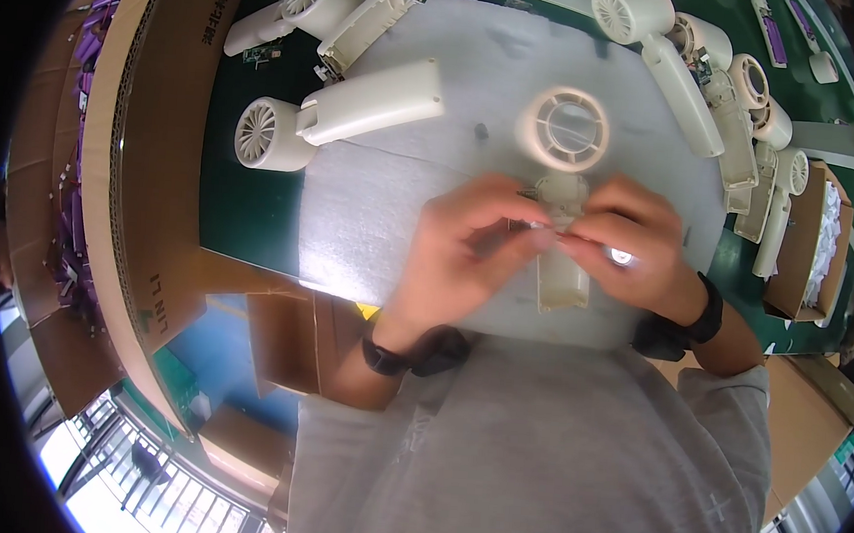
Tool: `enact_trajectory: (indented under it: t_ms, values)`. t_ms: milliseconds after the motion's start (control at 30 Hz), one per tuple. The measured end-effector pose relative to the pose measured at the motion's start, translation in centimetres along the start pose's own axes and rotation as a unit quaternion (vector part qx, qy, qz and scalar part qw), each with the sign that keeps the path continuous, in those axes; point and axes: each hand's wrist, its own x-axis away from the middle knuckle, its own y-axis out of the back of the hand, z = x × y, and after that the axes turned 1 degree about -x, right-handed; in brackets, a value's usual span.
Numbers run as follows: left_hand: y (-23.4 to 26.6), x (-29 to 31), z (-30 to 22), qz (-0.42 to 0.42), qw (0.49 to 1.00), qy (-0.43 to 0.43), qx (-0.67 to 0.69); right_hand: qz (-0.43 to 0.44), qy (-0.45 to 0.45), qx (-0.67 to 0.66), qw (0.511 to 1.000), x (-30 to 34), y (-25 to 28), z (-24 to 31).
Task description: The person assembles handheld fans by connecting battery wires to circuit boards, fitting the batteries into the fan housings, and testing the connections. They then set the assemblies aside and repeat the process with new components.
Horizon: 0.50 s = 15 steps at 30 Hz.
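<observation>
fan housing [562, 190] under both hands [468, 245] [638, 244]

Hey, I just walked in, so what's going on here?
A person's bare left hand and right hand meet at the fingertips over a cream plastic fan with a round head and open handle, which lies on a white foam sheet. Whatever they pinch is too blurred to make out. A cream plastic fan with a slatted grille lies to the left, and more cream fan parts line the far and right sides.
</observation>
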Motion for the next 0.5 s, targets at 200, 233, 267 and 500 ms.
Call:
enact_trajectory:
  t_ms: [200,233,267,500]
  values:
    - [-0.1,-0.2,-0.6,0.008,1.000,0.026,0.000,0.020,-0.034,0.004,0.999,-0.5,0.9,-0.1]
    - [-0.1,-0.1,-0.5,0.003,0.999,0.031,0.015,0.021,-0.034,0.004,0.999,-0.6,1.2,-0.3]
    - [-0.2,-0.1,-0.5,-0.001,0.999,0.036,0.029,0.036,-0.024,-0.001,0.999,-0.7,1.5,-0.4]
    - [-0.1,0.1,-0.4,-0.008,0.997,0.069,0.014,0.077,-0.019,-0.016,0.997,-0.8,1.8,-0.5]
